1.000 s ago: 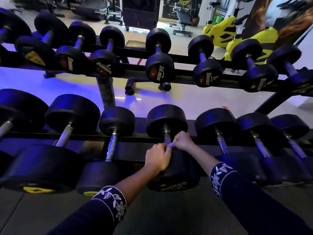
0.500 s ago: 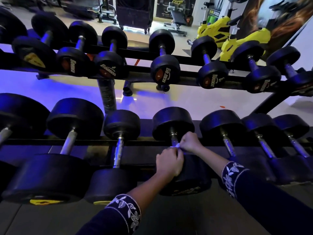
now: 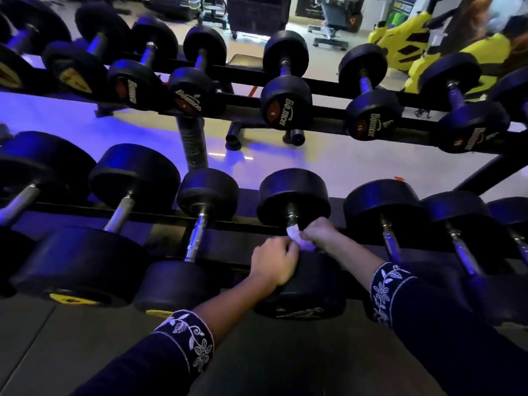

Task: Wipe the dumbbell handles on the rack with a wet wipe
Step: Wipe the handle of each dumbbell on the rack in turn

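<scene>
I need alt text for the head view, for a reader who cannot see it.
The left hand and right hand hold a white wipe on the handle of a black dumbbell on a rack's lower row. More dumbbells fill both rows; yellow machines stand behind.

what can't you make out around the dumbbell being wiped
Handle: head view, mostly covered by the wet wipe and right hand.
Left hand: fingers curl out of sight, so its grip is unclear.
Near-end label: dark, foreshortened, unreadable.
Top-left dumbbells: motion-blurred.
</scene>
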Demonstrator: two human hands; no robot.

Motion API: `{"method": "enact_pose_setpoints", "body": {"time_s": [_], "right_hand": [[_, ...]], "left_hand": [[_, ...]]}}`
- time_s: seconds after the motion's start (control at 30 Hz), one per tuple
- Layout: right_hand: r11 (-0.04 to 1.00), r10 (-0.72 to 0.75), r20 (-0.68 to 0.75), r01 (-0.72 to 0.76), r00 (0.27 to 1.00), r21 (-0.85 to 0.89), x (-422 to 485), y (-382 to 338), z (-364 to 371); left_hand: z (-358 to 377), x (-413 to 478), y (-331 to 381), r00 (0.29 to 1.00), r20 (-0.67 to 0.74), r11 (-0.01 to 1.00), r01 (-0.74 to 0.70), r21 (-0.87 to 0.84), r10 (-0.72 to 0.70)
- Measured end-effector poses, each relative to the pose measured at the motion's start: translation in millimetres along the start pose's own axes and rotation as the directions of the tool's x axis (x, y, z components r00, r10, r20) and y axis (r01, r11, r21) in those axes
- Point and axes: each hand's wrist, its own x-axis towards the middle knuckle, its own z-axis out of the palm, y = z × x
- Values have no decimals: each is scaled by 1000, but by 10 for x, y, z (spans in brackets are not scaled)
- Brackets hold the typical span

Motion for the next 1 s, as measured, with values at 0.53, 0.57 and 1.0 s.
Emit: {"method": "enact_pose_setpoints", "body": {"time_s": [0.53,0.57,1.0], "right_hand": [[682,-62,412,-262,909,682,-2,71,-40],[687,-51,401,-259,915,678,64,62,10],[870,-102,509,-171,855,462,10,185,-15]], "left_hand": [[314,9,617,980,-166,904,170,392,-112],[311,10,620,979,-164,905,176,388,-120],[269,-7,603,976,-162,922,193,335,-145]]}}
